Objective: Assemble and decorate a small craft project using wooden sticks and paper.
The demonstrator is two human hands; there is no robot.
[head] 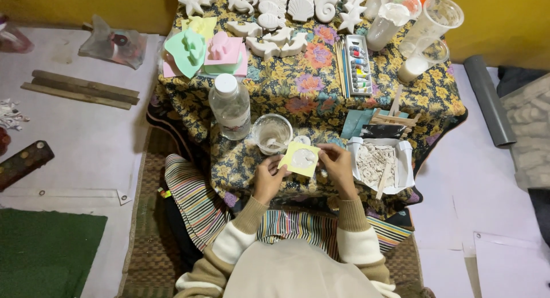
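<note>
While the left hand point(268, 178) pinches the near-left corner of a small yellow mould point(299, 159), the right hand point(338, 167) closes on its right edge, so both hands are clamped on the same piece and hold it just above the near edge of the low table point(298, 86). The mould is a soft-looking square with a pale, whitish filling in its round hollow.

In the head view, the table's flowered cloth hangs over its near edge onto the person's striped lap. Just beyond the mould stands a clear plastic cup point(271, 133) with white residue and a stirrer, and left of that a clear plastic bottle point(230, 106) with a white cap. Close to the right hand sits a white box point(380, 165) of broken plaster bits with a flat wooden stick across it, leaving little room on that side. Farther back lie green and pink moulds point(206, 49), white cast sea shapes point(275, 17), a strip of paint tubes point(358, 66) and tall plastic cups point(412, 29). The pale floor at left is more open, with wooden slats point(80, 89) lying well apart.
</note>
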